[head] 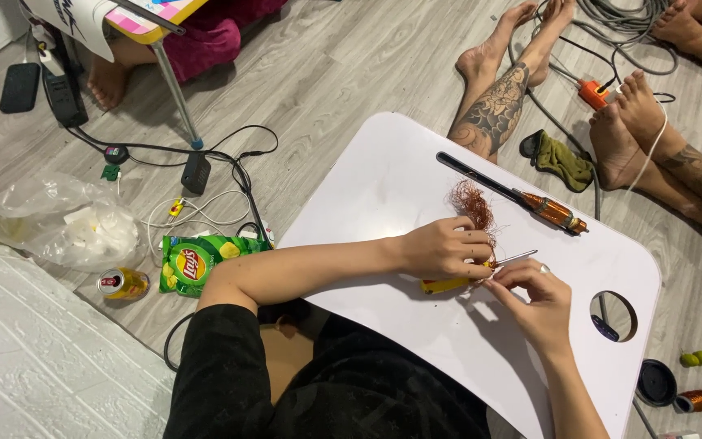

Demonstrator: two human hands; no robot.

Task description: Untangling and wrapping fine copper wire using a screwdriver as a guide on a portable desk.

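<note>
On a white lap table (383, 179), my left hand (440, 248) is closed around a small yellow-handled tool (444, 285), whose thin metal tip (517, 258) pokes out to the right. A tangle of fine copper wire (473, 203) lies just above that hand, touching it. My right hand (534, 297) pinches something very thin beside the tool's tip; what it pinches is too small to tell. A long tool with a black shaft and a copper-wound part (552, 211) rests on the table beyond the wire.
Other people's bare feet and legs (497, 106) lie past the table's far edge, with grey cables (619, 24) and an olive cloth (562, 160). To the left sit a green snack bag (192, 262), a drink can (122, 283), a plastic bag (75, 223) and chargers with cords (197, 172).
</note>
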